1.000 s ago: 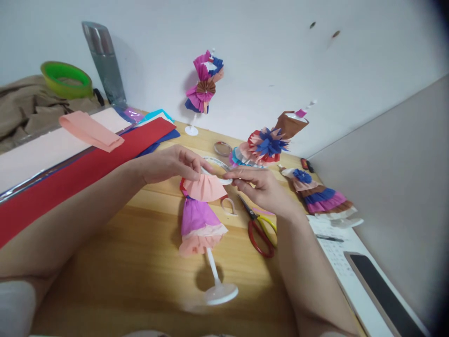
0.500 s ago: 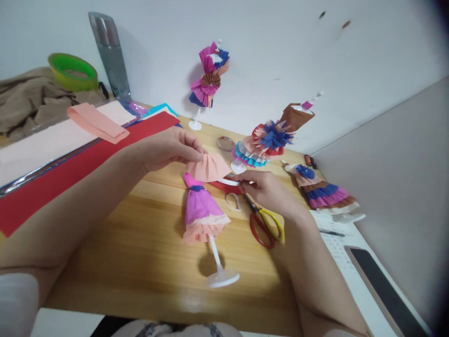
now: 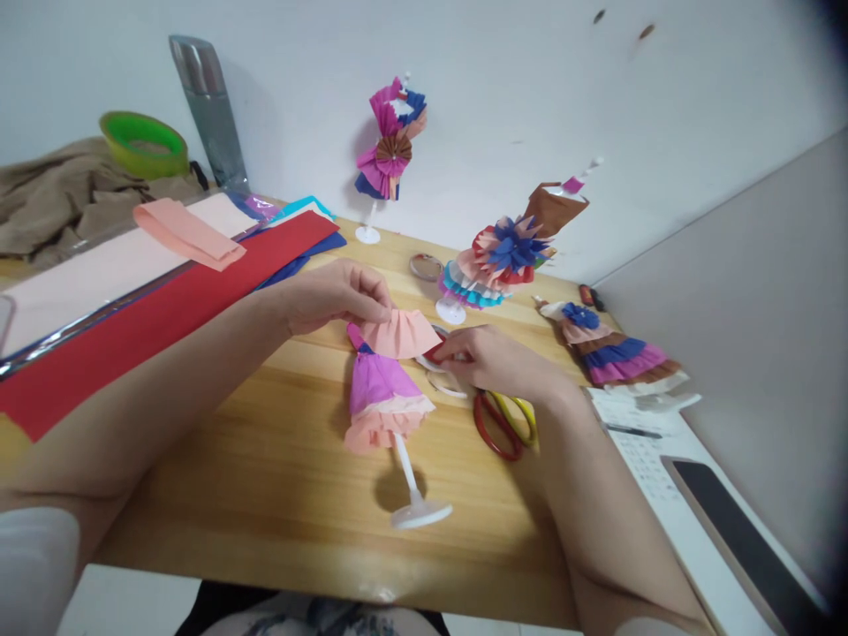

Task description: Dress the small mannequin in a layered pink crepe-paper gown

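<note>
My left hand pinches the gathered top of a small pleated peach paper skirt piece. That piece hangs over the upper part of a doll-like figure in a purple paper dress, with a peach ruffled hem and a white stand. My right hand is closed, its fingertips on the edge of a red-and-white round roll, partly hidden by the fingers and the peach paper. Beneath that hand lie a thin pale ring and scissors with red and yellow handles, blades covered by the hand.
Red paper and a folded peach strip lie at left. Behind stand two dressed figures and a bottle; green tape rests on cloth. Another dressed figure, a pen and a phone are at right.
My left hand has lowered the peach paper slightly and to the right, over the purple dress. My right hand has shifted a little downward, with the round roll now showing more beside its fingers.
</note>
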Demonstrator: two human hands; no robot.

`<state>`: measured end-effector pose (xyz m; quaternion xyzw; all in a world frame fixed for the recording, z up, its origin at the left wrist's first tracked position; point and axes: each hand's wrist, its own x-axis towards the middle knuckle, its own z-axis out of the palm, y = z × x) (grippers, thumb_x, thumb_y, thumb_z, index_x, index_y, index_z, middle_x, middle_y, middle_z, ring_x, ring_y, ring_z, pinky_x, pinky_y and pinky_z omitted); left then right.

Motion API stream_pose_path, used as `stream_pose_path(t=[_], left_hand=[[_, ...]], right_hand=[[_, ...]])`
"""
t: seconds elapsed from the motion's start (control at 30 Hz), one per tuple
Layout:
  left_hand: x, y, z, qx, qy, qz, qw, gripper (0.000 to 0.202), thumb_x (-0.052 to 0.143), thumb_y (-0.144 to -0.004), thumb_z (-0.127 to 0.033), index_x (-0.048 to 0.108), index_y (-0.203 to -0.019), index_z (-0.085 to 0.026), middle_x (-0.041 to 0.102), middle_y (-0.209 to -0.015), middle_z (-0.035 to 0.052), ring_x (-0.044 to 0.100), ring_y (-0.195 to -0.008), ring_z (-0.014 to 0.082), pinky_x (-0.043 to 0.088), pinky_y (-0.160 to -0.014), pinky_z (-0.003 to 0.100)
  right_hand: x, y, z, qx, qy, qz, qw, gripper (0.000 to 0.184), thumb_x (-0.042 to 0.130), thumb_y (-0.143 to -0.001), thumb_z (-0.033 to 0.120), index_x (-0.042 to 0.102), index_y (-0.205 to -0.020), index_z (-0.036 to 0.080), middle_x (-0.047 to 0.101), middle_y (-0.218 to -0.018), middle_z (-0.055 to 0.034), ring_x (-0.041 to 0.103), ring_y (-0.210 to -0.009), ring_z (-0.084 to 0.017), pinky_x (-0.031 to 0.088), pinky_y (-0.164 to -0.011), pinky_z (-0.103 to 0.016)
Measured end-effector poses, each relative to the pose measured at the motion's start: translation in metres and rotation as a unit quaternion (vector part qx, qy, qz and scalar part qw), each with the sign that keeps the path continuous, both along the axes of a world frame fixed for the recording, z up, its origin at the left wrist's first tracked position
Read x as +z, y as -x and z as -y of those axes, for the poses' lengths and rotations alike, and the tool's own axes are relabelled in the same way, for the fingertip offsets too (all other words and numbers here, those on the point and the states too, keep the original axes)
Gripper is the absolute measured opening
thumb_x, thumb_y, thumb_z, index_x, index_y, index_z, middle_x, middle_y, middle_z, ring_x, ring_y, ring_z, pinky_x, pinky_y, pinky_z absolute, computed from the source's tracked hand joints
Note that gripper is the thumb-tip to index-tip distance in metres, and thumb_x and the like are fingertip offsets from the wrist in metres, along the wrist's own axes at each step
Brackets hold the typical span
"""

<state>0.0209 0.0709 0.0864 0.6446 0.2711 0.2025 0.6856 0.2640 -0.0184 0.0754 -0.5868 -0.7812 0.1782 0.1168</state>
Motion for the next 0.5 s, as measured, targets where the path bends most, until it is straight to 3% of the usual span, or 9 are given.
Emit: stream_pose_path(t=[0.07,0.13,0.27,0.33,0.5], left_hand=[[0.000,-0.001,0.002,-0.010,-0.010,0.004,1.000,0.010,0.074,-0.059,-0.019,0.067,-0.059,-0.013,0.066,-0.060,0.0061,0.061,-0.057,0.0147,0.048,-0.061,0.028],[0.000,-0.002,0.004,-0.023,-0.017,0.003,1.000,0.010,0.074,-0.060,-0.020,0.068,-0.060,-0.012,0.066,-0.058,0.0056,0.060,-0.055,0.0142,0.047,-0.059,0.027],[-0.004,-0.005,0.009,-0.024,-0.031,-0.003,0.999,0.009,0.074,-0.061,-0.019,0.067,-0.061,-0.013,0.066,-0.056,0.0044,0.061,-0.053,0.0133,0.047,-0.055,0.024],[-0.007,-0.008,0.013,-0.011,-0.041,-0.010,0.999,0.009,0.074,-0.060,-0.019,0.068,-0.061,-0.013,0.066,-0.055,0.0038,0.061,-0.053,0.0131,0.046,-0.054,0.023],[-0.015,-0.016,0.022,0.043,-0.041,-0.022,0.998,0.009,0.074,-0.059,-0.019,0.067,-0.061,-0.015,0.065,-0.055,0.0017,0.059,-0.051,0.0119,0.042,-0.050,0.021]], right_hand=[[0.004,0.001,0.000,-0.012,0.010,-0.040,0.999,0.018,0.059,-0.077,0.029,0.074,-0.074,0.019,0.071,-0.071,-0.0034,0.058,-0.060,-0.015,0.042,-0.058,-0.025],[0.005,0.004,0.000,-0.051,0.012,-0.157,0.986,0.028,0.056,-0.081,0.038,0.073,-0.080,0.016,0.069,-0.071,-0.0042,0.057,-0.060,-0.015,0.042,-0.057,-0.026],[0.001,0.019,0.003,-0.065,0.069,-0.414,0.905,0.043,0.059,-0.078,0.057,0.072,-0.084,0.017,0.066,-0.072,-0.0041,0.059,-0.067,-0.016,0.046,-0.060,-0.027],[-0.002,0.030,0.005,-0.071,0.092,-0.455,0.883,0.042,0.064,-0.073,0.059,0.070,-0.079,0.017,0.061,-0.066,-0.0016,0.056,-0.061,-0.014,0.043,-0.056,-0.026],[-0.006,0.045,0.002,-0.105,0.075,-0.453,0.882,0.031,0.075,-0.061,0.044,0.060,-0.067,0.017,0.057,-0.058,0.0015,0.047,-0.051,-0.009,0.038,-0.049,-0.023]])
